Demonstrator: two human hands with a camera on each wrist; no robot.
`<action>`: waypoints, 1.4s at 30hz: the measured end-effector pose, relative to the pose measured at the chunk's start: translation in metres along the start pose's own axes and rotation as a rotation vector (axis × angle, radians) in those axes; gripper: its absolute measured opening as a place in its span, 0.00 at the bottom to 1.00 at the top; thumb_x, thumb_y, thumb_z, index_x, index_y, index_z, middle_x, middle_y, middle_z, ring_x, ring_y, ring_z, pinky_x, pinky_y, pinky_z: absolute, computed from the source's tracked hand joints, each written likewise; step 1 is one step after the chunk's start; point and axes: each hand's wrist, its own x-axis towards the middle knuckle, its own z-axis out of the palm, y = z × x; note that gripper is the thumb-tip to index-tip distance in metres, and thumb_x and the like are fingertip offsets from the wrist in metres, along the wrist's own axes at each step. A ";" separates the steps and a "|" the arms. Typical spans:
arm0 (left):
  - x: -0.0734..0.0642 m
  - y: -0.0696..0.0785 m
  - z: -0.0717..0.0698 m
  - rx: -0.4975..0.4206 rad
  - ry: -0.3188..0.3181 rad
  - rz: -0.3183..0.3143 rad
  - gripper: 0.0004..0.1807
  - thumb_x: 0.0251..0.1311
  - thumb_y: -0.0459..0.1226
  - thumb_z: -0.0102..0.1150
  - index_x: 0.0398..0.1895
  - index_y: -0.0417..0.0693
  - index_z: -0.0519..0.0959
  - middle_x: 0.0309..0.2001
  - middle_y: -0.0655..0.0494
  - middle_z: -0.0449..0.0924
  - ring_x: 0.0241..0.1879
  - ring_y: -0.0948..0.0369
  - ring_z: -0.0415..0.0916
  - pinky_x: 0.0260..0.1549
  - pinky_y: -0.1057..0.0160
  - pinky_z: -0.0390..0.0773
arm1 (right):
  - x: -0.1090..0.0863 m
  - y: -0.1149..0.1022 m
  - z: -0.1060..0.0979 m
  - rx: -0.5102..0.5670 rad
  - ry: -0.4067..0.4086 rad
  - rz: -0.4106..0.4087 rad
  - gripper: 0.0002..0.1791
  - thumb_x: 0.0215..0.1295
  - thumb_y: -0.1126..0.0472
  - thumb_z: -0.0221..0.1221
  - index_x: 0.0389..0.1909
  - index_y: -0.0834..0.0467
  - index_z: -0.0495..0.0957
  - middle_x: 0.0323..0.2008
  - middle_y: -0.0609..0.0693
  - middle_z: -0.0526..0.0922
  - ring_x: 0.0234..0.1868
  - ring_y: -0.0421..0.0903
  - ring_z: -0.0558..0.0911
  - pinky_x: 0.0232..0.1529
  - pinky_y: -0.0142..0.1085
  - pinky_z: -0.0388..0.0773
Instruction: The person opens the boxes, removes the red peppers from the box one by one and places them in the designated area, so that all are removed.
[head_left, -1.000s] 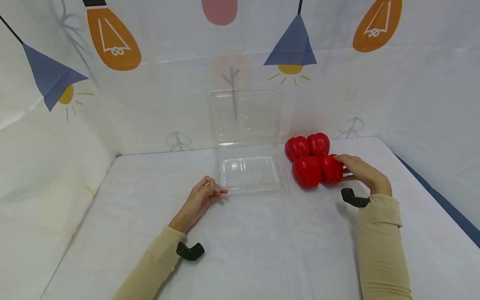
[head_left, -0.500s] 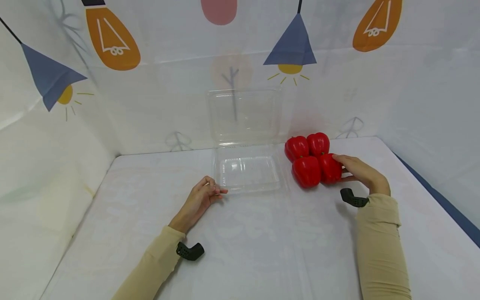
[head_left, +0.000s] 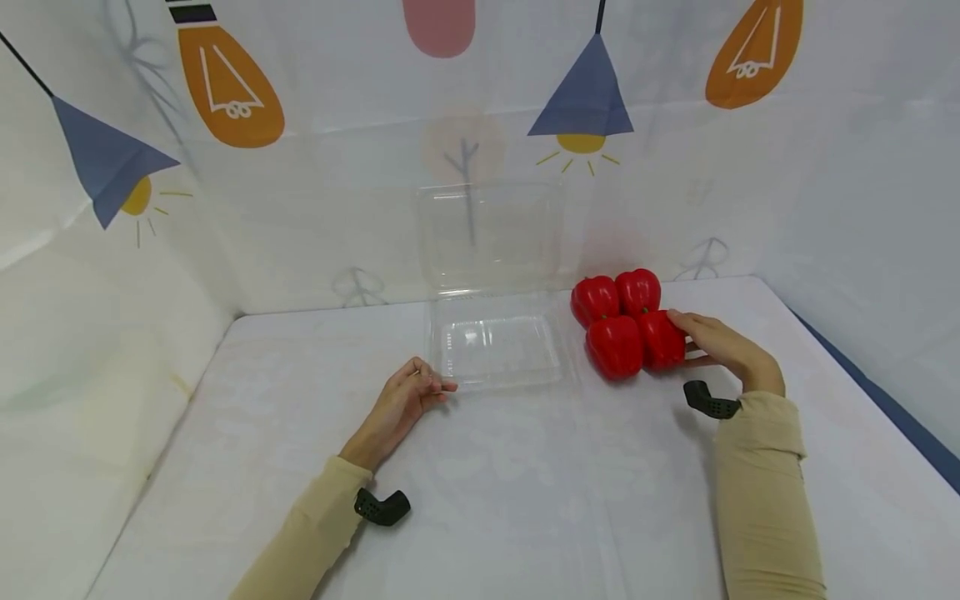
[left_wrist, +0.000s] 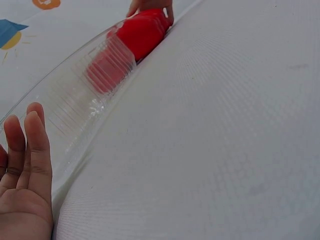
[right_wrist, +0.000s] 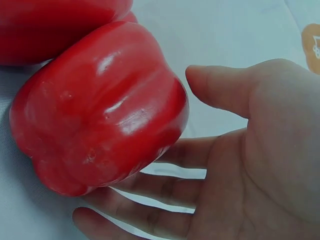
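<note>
Several red bell peppers (head_left: 615, 347) sit bunched on the white table, to the right of a clear plastic clamshell container (head_left: 498, 350). My right hand (head_left: 723, 346) is at the front right bell pepper (right_wrist: 100, 110). In the right wrist view its fingers (right_wrist: 170, 190) reach along and under the pepper's side, while the thumb stands slightly apart from the skin. My left hand (head_left: 401, 408) rests beside the container's near left corner, fingers loosely extended and holding nothing. The left wrist view shows those fingers (left_wrist: 37, 150) upright next to the clear wall.
The container's lid (head_left: 491, 237) stands raised against the printed white cloth backdrop (head_left: 315, 192). Another cloth wall (head_left: 870, 250) rises along the table's right side. A black wrist device (head_left: 382, 507) sits at the left sleeve, and a second black device (head_left: 711, 402) at the right.
The head view has shifted slightly, so everything appears a little lower in it. Both hands, the peppers and the container keep their places relative to each other.
</note>
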 end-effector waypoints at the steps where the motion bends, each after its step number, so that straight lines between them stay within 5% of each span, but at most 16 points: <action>1: 0.000 0.000 0.000 -0.003 0.000 0.002 0.06 0.70 0.36 0.44 0.33 0.46 0.66 0.35 0.56 0.74 0.49 0.59 0.79 0.47 0.65 0.78 | 0.000 0.000 0.000 0.007 0.000 -0.005 0.47 0.68 0.32 0.34 0.71 0.67 0.45 0.66 0.68 0.57 0.63 0.67 0.63 0.55 0.52 0.76; 14: 0.002 -0.006 0.000 -0.008 -0.022 0.006 0.05 0.68 0.33 0.43 0.32 0.46 0.66 0.34 0.56 0.73 0.49 0.59 0.80 0.47 0.65 0.78 | -0.002 0.001 0.000 -0.003 0.248 -0.078 0.41 0.72 0.39 0.34 0.70 0.68 0.48 0.65 0.71 0.59 0.61 0.67 0.67 0.56 0.52 0.74; 22: 0.001 -0.005 -0.001 -0.015 -0.022 -0.010 0.07 0.69 0.36 0.44 0.31 0.47 0.66 0.31 0.57 0.72 0.46 0.59 0.81 0.47 0.63 0.78 | -0.005 -0.005 0.001 -0.006 0.375 -0.151 0.34 0.73 0.44 0.37 0.69 0.64 0.54 0.63 0.68 0.63 0.58 0.64 0.72 0.42 0.26 0.80; 31: 0.000 -0.003 -0.002 -0.001 -0.020 -0.020 0.09 0.69 0.41 0.46 0.32 0.47 0.67 0.31 0.57 0.72 0.47 0.60 0.80 0.47 0.64 0.79 | -0.006 -0.027 0.007 -0.063 0.466 -0.206 0.32 0.72 0.42 0.39 0.68 0.58 0.59 0.61 0.64 0.68 0.55 0.60 0.75 0.56 0.51 0.75; 42: -0.002 -0.003 -0.014 0.104 -0.135 -0.015 0.11 0.71 0.42 0.43 0.36 0.45 0.70 0.36 0.56 0.78 0.45 0.59 0.80 0.50 0.59 0.78 | -0.001 -0.049 0.023 -0.066 0.381 -0.301 0.29 0.70 0.43 0.44 0.66 0.54 0.61 0.63 0.61 0.67 0.59 0.62 0.70 0.54 0.60 0.72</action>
